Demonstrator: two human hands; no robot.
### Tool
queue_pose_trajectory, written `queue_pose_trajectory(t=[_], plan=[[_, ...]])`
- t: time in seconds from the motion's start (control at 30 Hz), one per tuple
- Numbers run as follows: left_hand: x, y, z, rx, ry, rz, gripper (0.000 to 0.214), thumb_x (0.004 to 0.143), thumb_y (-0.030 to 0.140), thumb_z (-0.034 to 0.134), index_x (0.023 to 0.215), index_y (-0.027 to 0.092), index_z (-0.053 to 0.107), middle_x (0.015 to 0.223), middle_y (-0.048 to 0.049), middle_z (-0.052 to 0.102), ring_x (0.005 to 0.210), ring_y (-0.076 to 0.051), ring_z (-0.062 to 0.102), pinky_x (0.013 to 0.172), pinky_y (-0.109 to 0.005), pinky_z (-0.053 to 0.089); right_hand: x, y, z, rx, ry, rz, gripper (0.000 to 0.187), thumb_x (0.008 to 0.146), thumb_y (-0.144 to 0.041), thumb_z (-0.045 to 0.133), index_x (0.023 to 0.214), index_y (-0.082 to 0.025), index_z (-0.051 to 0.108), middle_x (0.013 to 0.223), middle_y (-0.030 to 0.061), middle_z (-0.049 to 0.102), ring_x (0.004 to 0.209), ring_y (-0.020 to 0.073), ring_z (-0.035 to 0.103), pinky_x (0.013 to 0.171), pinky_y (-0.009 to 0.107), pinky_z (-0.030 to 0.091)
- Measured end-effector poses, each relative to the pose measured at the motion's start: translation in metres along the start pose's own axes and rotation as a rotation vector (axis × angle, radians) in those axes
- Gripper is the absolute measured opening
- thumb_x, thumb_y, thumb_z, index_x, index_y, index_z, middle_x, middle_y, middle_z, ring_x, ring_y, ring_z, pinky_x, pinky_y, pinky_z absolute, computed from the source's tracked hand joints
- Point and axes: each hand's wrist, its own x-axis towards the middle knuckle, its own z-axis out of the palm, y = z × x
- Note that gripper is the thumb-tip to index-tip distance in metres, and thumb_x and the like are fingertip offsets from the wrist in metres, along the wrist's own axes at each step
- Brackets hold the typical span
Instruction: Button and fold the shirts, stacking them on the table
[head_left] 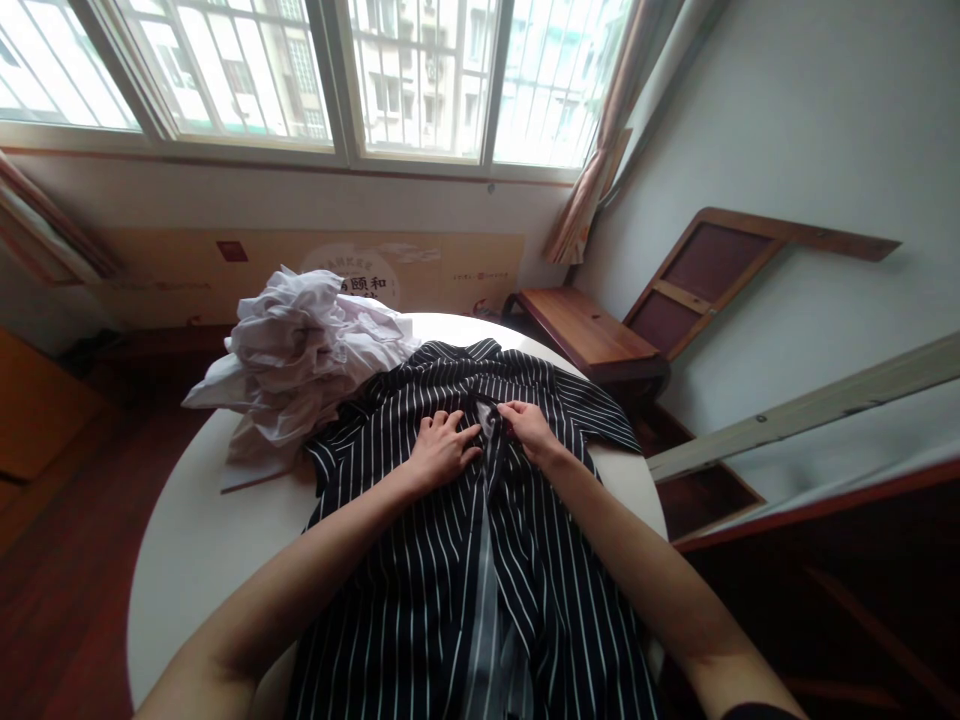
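Fingers (453,419) loosely spread, left hand (437,458) palm-down on the black striped garment (390,580), just left of its open front. Best kept flat and light, pinning that panel without dragging the stripes askew. Between the two hands, the gaping opening, a paler strip (480,630) running from there toward the body. Right hand (527,428) pinching, apparently at the edge of the opening near the collar, thumb and forefinger together; exact fold too small to tell. Wise to take only the edge, and to work along the opening rather than sideways, so as not to bunch cloth between the hands.

Around, far left of the left hand, an orange wooden cabinet (45,400); nearer, the side of a round white table (202,560). Beyond and left of the left hand, a tall crumpled heap of white cloth (300,345), up against the near sleeve (326,465): likely the main obstacle, apt to crowd that side. Straight beyond both hands, a printed panel (465,255) beneath a barred window (337,80). Right of the right hand, the other sleeve (600,412), out to the table edge, possibly prone to slipping; farther beyond, a curtain (589,200), wooden bench (577,325) and chair back (697,275), all out of the way.
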Motion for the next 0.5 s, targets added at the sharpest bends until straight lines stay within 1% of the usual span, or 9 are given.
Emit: queue_pose_trajectory(t=[0.07,0.13,0.2,0.27,0.33,0.4,0.5], plan=[[0.004,-0.002,0.0,-0.038,0.003,-0.029,0.035,0.088,0.045,0.047,0.118,0.033,0.062,0.126,-0.0067,0.054,0.11,-0.029,0.044,0.088,-0.044,0.036,-0.001,0.0,0.0,0.041,-0.013,0.026,0.01,0.069,-0.021,0.065,0.066,-0.014,0.058,0.054,-0.0032,0.057,0.046,0.0067,0.05,0.045,0.018,0.039],[0.011,-0.004,-0.001,-0.107,0.008,-0.101,0.031,0.089,0.044,0.046,0.107,0.032,0.068,0.114,-0.0054,0.06,0.104,-0.026,0.048,0.085,-0.04,0.038,-0.001,0.0,0.001,0.058,-0.031,0.039,0.008,0.065,-0.016,0.065,0.068,-0.015,0.058,0.057,-0.003,0.059,0.047,0.0069,0.051,0.047,0.019,0.04],[0.021,-0.005,-0.002,-0.177,0.01,-0.185,0.029,0.087,0.043,0.049,0.098,0.029,0.072,0.103,-0.0049,0.064,0.098,-0.023,0.052,0.082,-0.035,0.04,-0.002,-0.001,0.003,0.034,-0.039,0.023,0.009,0.063,-0.014,0.065,0.07,-0.015,0.059,0.058,-0.0033,0.059,0.048,0.0068,0.051,0.046,0.019,0.04],[0.03,-0.003,-0.003,-0.23,-0.013,-0.256,0.025,0.083,0.041,0.055,0.092,0.027,0.073,0.098,-0.0046,0.066,0.094,-0.022,0.055,0.079,-0.031,0.041,-0.004,0.0,0.005,-0.021,-0.031,-0.024,0.011,0.061,-0.014,0.065,0.07,-0.015,0.06,0.059,-0.0035,0.059,0.048,0.0071,0.051,0.047,0.019,0.039],[0.037,-0.001,-0.004,-0.262,-0.067,-0.308,0.021,0.079,0.038,0.059,0.087,0.026,0.074,0.094,-0.0042,0.068,0.091,-0.021,0.057,0.077,-0.029,0.042,-0.004,0.001,0.007,-0.087,-0.013,-0.075,0.011,0.061,-0.017,0.066,0.071,-0.015,0.06,0.061,-0.003,0.06,0.051,0.0082,0.052,0.049,0.021,0.041],[0.04,0.002,-0.004,-0.264,-0.111,-0.334,0.018,0.077,0.036,0.061,0.084,0.025,0.074,0.092,-0.0039,0.069,0.09,-0.02,0.059,0.077,-0.029,0.042,-0.004,0.003,0.007,-0.171,0.014,-0.127,0.012,0.062,-0.02,0.066,0.072,-0.015,0.061,0.064,-0.002,0.06,0.055,0.01,0.054,0.052,0.022,0.042],[0.041,0.006,-0.003,-0.236,-0.126,-0.338,0.018,0.078,0.035,0.059,0.082,0.024,0.072,0.093,-0.0051,0.069,0.092,-0.022,0.059,0.081,-0.032,0.042,-0.002,0.006,0.007,-0.342,0.077,-0.229,0.015,0.064,-0.027,0.067,0.073,-0.015,0.062,0.067,-0.0002,0.062,0.063,0.013,0.057,0.059,0.025,0.044]])
